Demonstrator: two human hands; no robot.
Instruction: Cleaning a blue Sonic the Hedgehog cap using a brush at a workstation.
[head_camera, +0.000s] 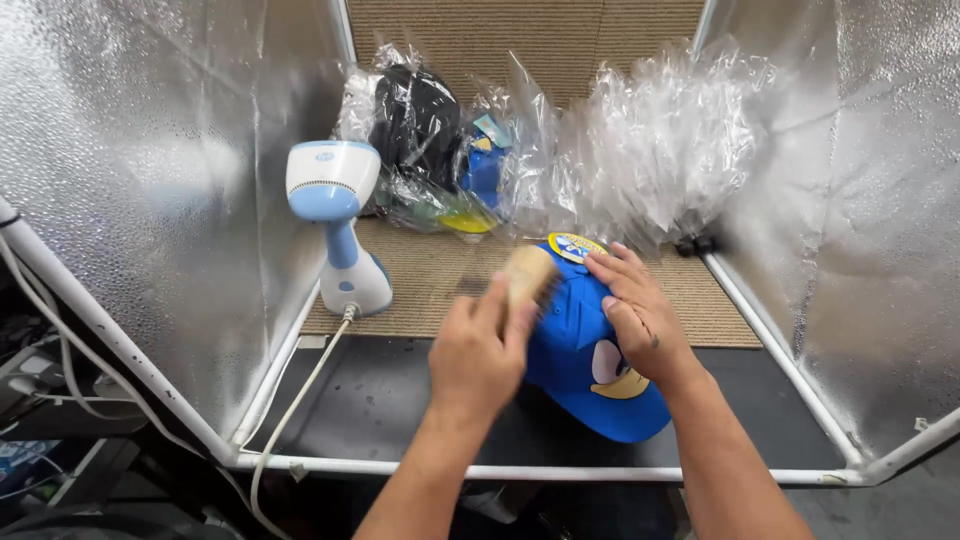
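A blue cap (590, 375) with a yellow and white cartoon patch and a round sticker on its brim lies at the middle of the booth floor. My left hand (478, 350) grips a pale wooden brush (527, 275) and holds it against the cap's left side. My right hand (640, 310) rests flat on top of the cap, fingers spread toward the brim, pressing it down.
A white and light-blue handheld steamer (335, 225) stands upright at the left on the tan mat (440, 280), its cord (290, 410) trailing over the white frame rail (540, 470). Bagged caps (430, 140) and crumpled clear plastic bags (650, 150) pile at the back. Silver reflective walls (150, 180) close both sides.
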